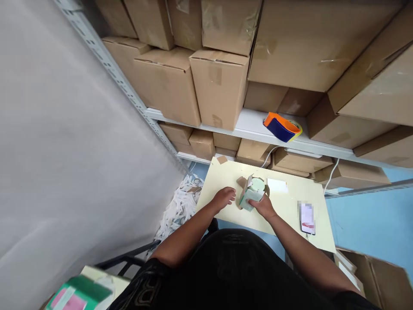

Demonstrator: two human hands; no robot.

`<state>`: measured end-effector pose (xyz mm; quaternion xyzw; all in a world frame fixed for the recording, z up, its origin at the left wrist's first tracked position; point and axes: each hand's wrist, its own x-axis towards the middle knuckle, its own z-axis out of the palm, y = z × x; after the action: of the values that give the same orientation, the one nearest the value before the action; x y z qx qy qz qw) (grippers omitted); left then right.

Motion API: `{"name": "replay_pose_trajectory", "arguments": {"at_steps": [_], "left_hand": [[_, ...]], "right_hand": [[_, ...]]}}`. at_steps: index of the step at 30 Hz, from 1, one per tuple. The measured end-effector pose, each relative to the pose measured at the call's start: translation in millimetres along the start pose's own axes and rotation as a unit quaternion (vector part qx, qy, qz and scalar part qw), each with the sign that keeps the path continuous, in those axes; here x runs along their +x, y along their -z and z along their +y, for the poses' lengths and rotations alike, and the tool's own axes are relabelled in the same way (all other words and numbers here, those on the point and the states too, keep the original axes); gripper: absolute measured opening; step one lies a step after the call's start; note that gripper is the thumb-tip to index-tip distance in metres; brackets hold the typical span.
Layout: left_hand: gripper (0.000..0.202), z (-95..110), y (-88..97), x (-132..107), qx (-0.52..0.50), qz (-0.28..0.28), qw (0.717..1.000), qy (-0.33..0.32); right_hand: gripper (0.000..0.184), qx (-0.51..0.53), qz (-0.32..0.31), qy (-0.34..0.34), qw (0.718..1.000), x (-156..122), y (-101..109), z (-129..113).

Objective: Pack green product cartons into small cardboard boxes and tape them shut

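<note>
Gripping open box (253,195) over desk (287,211) w/ R hand (263,206); holding L hand (225,198) part-open, loosely curled, just left of box, w/ phone (307,218) well right of box.

Right fingers (253,202) partly hidden, phone screen (306,214) blurred

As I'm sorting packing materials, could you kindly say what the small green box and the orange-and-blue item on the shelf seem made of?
The small green box: probably thin card with a matte finish, judging by its flat faces and open flaps. The orange-and-blue item: perhaps smooth plastic, given its even, bold colours.
</note>
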<state>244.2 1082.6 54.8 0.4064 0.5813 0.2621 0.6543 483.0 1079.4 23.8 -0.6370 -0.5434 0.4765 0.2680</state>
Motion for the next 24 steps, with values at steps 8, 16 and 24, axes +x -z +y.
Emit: {"name": "replay_pose_trajectory", "arguments": {"at_steps": [8, 16, 24], "left_hand": [[0.061, -13.6, 24.6, 37.8, 0.148, -0.136, 0.971, -0.13], [0.057, 98.8, 13.0, 62.7, 0.242, -0.125, 0.914, -0.302], [0.052, 111.4, -7.1, 50.4, 0.236, -0.241, 0.926, -0.169]], "right_hand": [[0.042, 0.241, -0.003, -0.178, 0.954, 12.0, -4.1, -17.0], [0.044, -0.094, -0.101, -0.031, 0.99, 23.3, 33.9, -26.2], [0.058, -0.014, -0.366, -0.038, 0.93, 32.2, 101.9, -22.9]]}}
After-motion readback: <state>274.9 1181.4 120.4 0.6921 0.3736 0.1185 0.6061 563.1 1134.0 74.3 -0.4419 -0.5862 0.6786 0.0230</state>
